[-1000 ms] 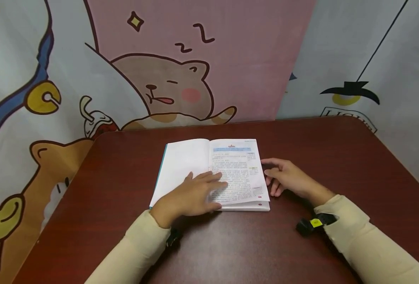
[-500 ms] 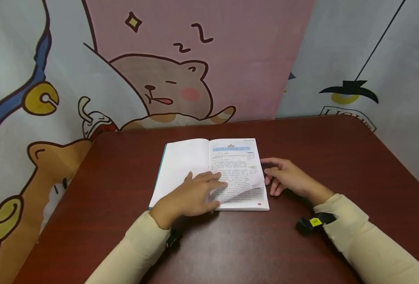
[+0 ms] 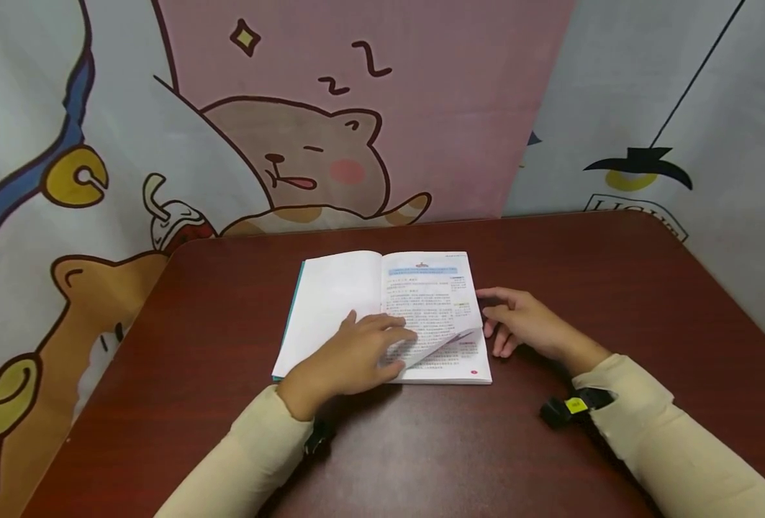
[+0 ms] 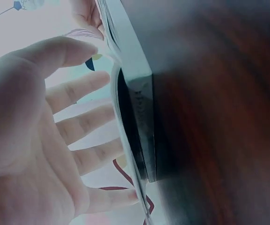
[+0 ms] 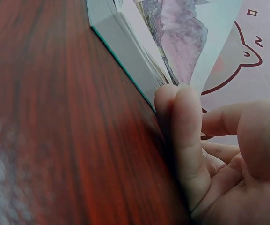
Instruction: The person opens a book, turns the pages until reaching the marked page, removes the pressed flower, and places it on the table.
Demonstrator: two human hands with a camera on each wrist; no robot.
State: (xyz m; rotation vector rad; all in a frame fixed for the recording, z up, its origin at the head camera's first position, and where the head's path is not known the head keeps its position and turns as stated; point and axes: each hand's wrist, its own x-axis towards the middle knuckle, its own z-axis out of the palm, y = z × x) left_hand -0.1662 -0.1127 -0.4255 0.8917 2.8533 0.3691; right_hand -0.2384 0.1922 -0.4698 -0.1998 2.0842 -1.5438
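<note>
while the open book (image 3: pixel 382 316) is lying flat mid-table (image 3: pixel 550 446), the left hand (image 3: pixel 350 356) is pressing straight, released fingers on the book's right-hand page (image 3: pixel 430 324), sliding its lower corner up. just right of the book, the right hand (image 3: pixel 524 324) is resting loosely curled, grasping nothing. advisable: keeping pressure light so one leaf separates without creasing.

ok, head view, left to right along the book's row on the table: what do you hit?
Blank white left page → left hand → lifted printed right page → right hand → bare dark red wooden table.
</note>
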